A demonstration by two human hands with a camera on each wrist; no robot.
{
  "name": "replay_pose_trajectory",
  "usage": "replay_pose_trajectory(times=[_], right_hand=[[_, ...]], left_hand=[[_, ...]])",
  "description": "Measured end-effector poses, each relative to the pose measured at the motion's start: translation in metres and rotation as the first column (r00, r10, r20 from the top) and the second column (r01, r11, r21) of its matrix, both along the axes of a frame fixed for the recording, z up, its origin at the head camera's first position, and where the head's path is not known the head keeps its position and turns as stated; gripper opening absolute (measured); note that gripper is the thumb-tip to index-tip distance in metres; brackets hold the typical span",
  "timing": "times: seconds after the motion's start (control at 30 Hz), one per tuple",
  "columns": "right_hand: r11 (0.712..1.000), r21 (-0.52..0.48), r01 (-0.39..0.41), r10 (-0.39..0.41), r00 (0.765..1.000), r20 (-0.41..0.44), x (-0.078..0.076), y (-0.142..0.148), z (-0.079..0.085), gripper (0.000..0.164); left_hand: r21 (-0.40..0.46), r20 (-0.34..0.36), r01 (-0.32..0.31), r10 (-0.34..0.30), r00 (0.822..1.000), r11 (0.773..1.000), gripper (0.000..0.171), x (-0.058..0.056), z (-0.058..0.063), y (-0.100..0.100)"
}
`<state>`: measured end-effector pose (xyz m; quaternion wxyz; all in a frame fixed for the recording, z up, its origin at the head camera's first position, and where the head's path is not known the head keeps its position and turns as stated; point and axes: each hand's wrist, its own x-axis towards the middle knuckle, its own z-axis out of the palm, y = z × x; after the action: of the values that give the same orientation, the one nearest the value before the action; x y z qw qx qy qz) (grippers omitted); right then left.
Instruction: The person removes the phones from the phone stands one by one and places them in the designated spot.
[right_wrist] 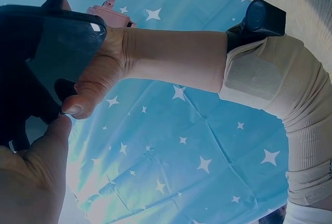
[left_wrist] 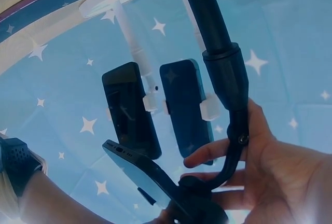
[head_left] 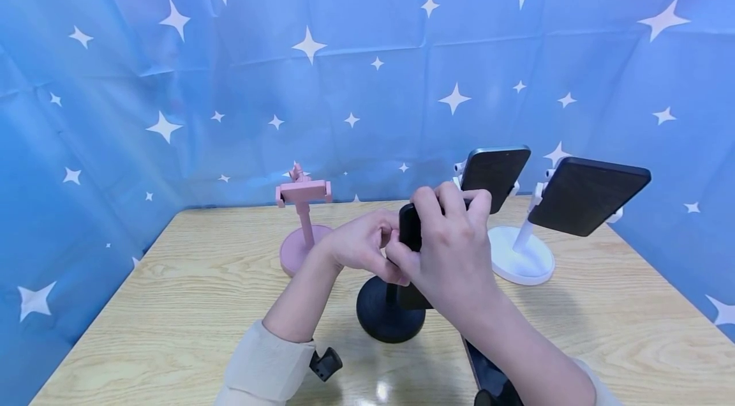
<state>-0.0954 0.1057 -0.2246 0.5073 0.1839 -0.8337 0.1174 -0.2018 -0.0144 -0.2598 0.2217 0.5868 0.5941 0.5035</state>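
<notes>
A black phone stand stands at the table's middle, its round base below both hands. A dark phone is at the stand's head, mostly hidden by the right hand in the head view. My left hand holds the stand's head; in the left wrist view its fingers reach round the bent neck. In the right wrist view the left thumb presses a dark clamp arm at the phone's edge. My right hand grips the phone from above, its thumb tip close to the left thumb.
Behind and left stands a pink phone stand with a bare clamp. At right, white stands hold two phones, one blue-edged and one black. Another phone lies under the right forearm. A starred blue curtain hangs behind the table.
</notes>
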Motion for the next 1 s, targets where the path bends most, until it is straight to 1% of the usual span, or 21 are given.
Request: replay_pose_trajectory(times=[0.07, 0.13, 0.2, 0.3, 0.37, 0.4, 0.43, 0.5, 0.7, 0.87, 1.0], right_hand=[[1.000, 0.000, -0.004, 0.004, 1.000, 0.019, 0.001, 0.001, 0.000, 0.030], [0.999, -0.013, -0.031, 0.032, 0.997, 0.067, 0.003, 0.003, 0.001, 0.029], [0.997, -0.038, -0.067, 0.071, 0.991, 0.115, 0.006, 0.005, 0.001, 0.028], [0.991, -0.065, -0.116, 0.125, 0.980, 0.153, 0.009, 0.008, 0.002, 0.028], [0.990, -0.067, -0.127, 0.135, 0.980, 0.145, 0.010, 0.009, 0.001, 0.028], [0.990, -0.061, -0.130, 0.137, 0.981, 0.136, 0.009, 0.009, 0.001, 0.028], [0.990, -0.057, -0.130, 0.136, 0.982, 0.131, 0.009, 0.009, 0.002, 0.028], [0.990, -0.057, -0.129, 0.136, 0.982, 0.132, 0.009, 0.010, 0.002, 0.028], [0.989, -0.050, -0.140, 0.146, 0.979, 0.143, 0.010, 0.011, 0.002, 0.027], [0.986, -0.052, -0.161, 0.166, 0.978, 0.129, 0.011, 0.013, 0.002, 0.026], [0.979, -0.066, -0.195, 0.201, 0.972, 0.123, 0.012, 0.014, 0.002, 0.025]], left_hand=[[0.002, -0.008, -0.001, 0.001, 1.000, 1.000, 0.017, -0.001, 0.000, 0.000], [0.021, -0.014, 0.039, -0.039, 0.999, 0.999, 0.017, -0.003, -0.001, 0.000], [0.048, -0.049, 0.087, -0.085, 0.995, 0.995, 0.017, -0.005, -0.003, 0.000], [0.073, -0.069, 0.133, -0.128, 0.989, 0.988, 0.020, -0.007, -0.004, 0.000], [0.070, -0.081, 0.118, -0.112, 0.990, 0.991, 0.021, -0.006, -0.004, 0.000], [0.067, -0.075, 0.103, -0.098, 0.992, 0.992, 0.021, -0.005, -0.004, 0.000], [0.062, -0.058, 0.099, -0.095, 0.994, 0.993, 0.022, -0.004, -0.003, 0.000], [0.063, -0.048, 0.094, -0.091, 0.995, 0.994, 0.022, -0.004, -0.003, 0.001], [0.095, -0.038, 0.096, -0.093, 0.995, 0.991, 0.022, -0.002, -0.006, 0.000], [0.119, -0.038, 0.101, -0.097, 0.995, 0.988, 0.023, -0.001, -0.008, 0.001], [0.130, -0.041, 0.101, -0.097, 0.994, 0.986, 0.031, -0.002, -0.009, 0.002]])
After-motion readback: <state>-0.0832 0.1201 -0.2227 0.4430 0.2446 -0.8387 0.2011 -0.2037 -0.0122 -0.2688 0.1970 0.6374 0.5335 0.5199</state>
